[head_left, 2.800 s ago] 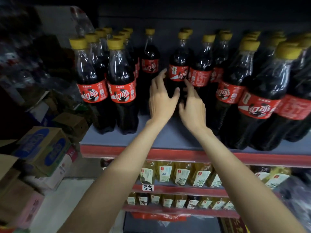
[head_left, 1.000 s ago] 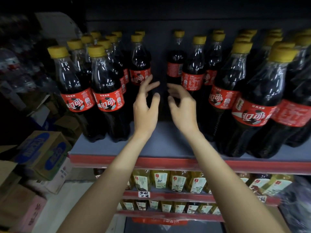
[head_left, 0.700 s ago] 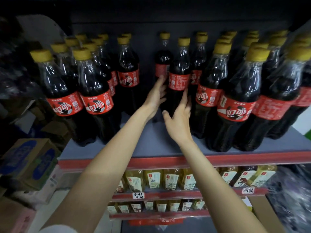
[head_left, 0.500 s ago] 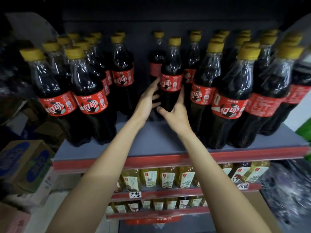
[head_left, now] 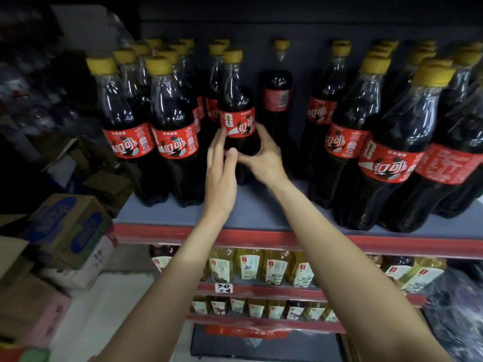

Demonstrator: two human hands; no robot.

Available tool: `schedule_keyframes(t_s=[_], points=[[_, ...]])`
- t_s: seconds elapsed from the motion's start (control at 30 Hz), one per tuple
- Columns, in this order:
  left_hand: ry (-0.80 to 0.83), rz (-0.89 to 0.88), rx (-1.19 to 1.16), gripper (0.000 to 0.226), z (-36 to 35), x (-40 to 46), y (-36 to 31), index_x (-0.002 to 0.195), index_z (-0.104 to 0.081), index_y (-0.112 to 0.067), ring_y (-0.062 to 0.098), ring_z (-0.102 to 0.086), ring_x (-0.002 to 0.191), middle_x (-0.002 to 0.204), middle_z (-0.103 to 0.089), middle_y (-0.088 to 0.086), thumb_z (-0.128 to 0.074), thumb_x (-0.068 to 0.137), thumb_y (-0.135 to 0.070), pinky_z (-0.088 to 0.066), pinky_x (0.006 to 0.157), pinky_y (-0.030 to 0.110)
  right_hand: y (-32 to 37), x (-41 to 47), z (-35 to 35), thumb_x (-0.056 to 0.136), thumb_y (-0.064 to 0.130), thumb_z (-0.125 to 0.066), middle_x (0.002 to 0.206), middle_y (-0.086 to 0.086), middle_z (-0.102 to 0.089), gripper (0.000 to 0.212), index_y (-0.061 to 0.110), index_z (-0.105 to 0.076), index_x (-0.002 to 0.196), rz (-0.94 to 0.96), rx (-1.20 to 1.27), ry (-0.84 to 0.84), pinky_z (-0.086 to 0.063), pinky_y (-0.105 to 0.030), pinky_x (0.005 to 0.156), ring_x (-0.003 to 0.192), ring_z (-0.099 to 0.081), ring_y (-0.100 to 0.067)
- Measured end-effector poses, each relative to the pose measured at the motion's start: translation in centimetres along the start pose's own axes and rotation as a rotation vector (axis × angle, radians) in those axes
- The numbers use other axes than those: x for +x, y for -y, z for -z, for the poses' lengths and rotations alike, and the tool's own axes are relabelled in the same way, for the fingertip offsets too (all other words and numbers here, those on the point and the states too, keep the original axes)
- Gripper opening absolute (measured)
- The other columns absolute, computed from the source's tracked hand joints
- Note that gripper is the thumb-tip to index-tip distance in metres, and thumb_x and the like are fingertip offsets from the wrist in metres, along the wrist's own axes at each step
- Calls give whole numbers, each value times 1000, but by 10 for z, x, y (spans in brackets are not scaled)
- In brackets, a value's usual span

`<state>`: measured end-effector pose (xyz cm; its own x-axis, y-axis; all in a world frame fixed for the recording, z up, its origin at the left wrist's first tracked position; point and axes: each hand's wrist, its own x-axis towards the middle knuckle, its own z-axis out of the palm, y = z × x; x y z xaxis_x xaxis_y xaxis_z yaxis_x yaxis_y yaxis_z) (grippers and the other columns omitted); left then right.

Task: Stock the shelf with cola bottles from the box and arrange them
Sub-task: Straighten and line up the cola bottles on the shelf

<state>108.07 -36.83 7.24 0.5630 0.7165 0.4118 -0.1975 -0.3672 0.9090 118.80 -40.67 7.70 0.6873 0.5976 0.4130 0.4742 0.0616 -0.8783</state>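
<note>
both hands hold one cola bottle [head_left: 237, 118] upright on the grey shelf [head_left: 261, 207], in the gap between the left group of bottles [head_left: 154, 131] and the right group [head_left: 379, 142]. the right hand [head_left: 261, 158] has a narrow grip curled round its body just under the red label. the left hand [head_left: 219, 163] lies against its left side, fingers nearly straight. a lone bottle [head_left: 277, 97] stands farther back. cardboard boxes [head_left: 65, 231] sit low at left.
</note>
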Motion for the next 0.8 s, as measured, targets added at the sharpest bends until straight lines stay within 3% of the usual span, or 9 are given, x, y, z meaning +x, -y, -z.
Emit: schedule_keyframes(t_s=[0.17, 0.3, 0.43, 0.5, 0.63, 0.7, 0.8], points=[[-25, 141, 2, 45, 3, -5, 1, 147, -29, -28, 3, -27, 135, 152, -29, -3, -29, 104, -36, -23, 118, 40, 3, 2, -9, 67, 20, -85, 116, 2, -66, 69, 17, -52, 127, -5, 37, 11, -46, -19, 94, 109, -60, -9], [-48, 192, -20, 61, 7, -10, 5, 147, -28, -32, 6, -26, 140, 153, -28, -9, -27, 90, -55, -23, 118, 43, 4, 5, -6, 70, 20, -85, 114, 7, -63, 71, 20, -49, 131, -40, 39, 110, -44, -9, 88, 105, -58, -6], [-51, 194, -36, 63, 10, -11, 7, 149, -23, -30, 6, -20, 143, 157, -21, -10, -30, 91, -53, -18, 119, 36, 1, 8, -2, 74, 10, -81, 108, 13, -57, 70, 26, -47, 133, -95, 75, 220, -57, -40, 86, 104, -62, -20], [-44, 208, -33, 54, 11, -12, 6, 150, -19, -29, 8, -18, 144, 158, -18, -8, -35, 100, -43, -16, 115, 26, 3, 7, -6, 74, 11, -80, 108, 11, -57, 68, 26, -47, 132, -86, 78, 203, -58, -43, 83, 101, -62, -20], [-35, 230, -29, 54, 10, -14, 1, 151, -14, -27, 8, -16, 145, 159, -14, -5, -36, 102, -33, -15, 114, 23, 6, -1, -14, 76, 10, -78, 110, 2, -57, 65, 21, -47, 133, -84, 81, 149, -56, -27, 78, 96, -58, -15], [-28, 232, -22, 56, 8, -16, -4, 152, -13, -27, 9, -14, 146, 160, -12, -5, -37, 102, -33, -14, 115, 25, 10, -5, -11, 78, 11, -77, 112, -1, -56, 65, 18, -46, 134, -102, 57, 144, -54, -26, 80, 98, -58, -16], [-29, 194, -4, 54, 2, -30, -15, 150, -20, -27, 8, -16, 145, 159, -16, -6, -42, 101, -30, -18, 114, 23, 21, -23, 5, 82, 11, -73, 112, 0, -56, 62, 16, -45, 137, -70, 23, 100, -49, -16, 84, 100, -58, -12]])
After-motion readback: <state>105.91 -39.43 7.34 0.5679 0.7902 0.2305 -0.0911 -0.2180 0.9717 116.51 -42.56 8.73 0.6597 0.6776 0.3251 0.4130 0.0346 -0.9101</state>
